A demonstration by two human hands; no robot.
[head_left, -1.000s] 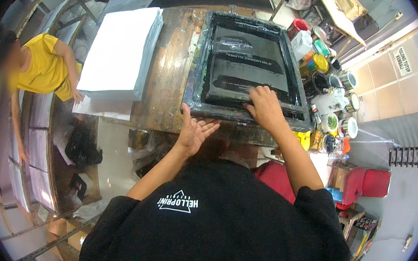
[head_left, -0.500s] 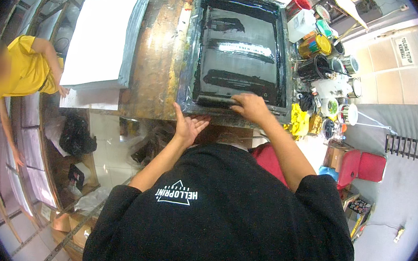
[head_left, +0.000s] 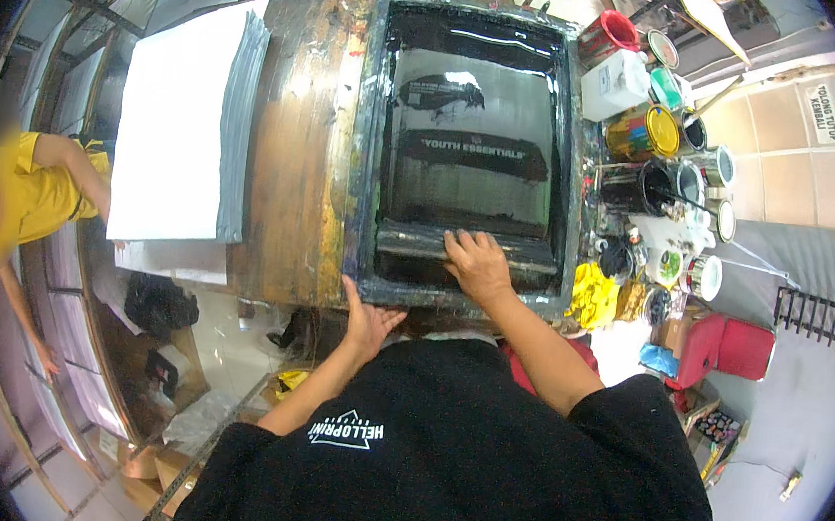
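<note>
A dark screen-printing frame lies on the worktable, its mesh smeared with black ink around light lettering. Across the near end of the mesh rests a long, ink-covered squeegee. My right hand has its fingers curled over the squeegee's top, gripping it near the middle. Close to the frame's near left corner is my left hand, thumb raised and fingers stretched out along the table's near edge. It holds nothing that I can see; its fingertips are partly hidden by the edge.
Left of the frame, a thick stack of white sheets sits on the wooden table. Paint cans, a white jug and a yellow cloth crowd the right side. A person in yellow stands at left beside racks.
The squeegee and my right hand have moved slightly away from the frame's near rim. My left hand stays by the near left corner, its fingers closer to the edge. The whole view has shifted.
</note>
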